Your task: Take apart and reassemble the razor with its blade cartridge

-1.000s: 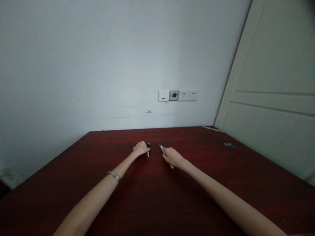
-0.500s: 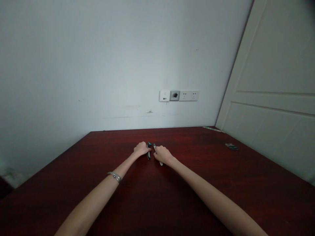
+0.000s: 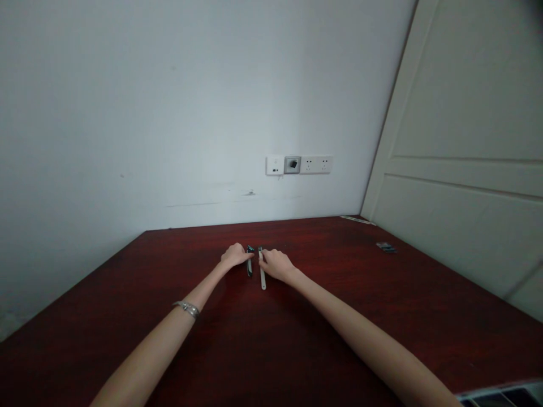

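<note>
Two slim tools stand side by side over the middle of the table point(image 3: 237, 350), a narrow gap between them. My left hand point(image 3: 234, 255) is closed at a razor point(image 3: 249, 267) with a dark and pale handle and a teal-black head, the thumb across its upper part. Closed too, my right hand point(image 3: 278, 264) has its fingertips on a slim white-handled tool point(image 3: 263, 278) with a dark tip at the far end and a small hole at the near end. Its exact kind is too small to tell.
A small dark, partly clear packet point(image 3: 386, 247) lies toward the table's right side. A pale strip point(image 3: 357, 220) rests in the far right corner. Wall sockets point(image 3: 316, 164) are behind the table, and a white panelled door point(image 3: 458, 186) borders it on the right.
The white-handled tool has turned from slanting to nearly upright in view, showing more of its handle beside my right hand. My view has shifted slightly right.
</note>
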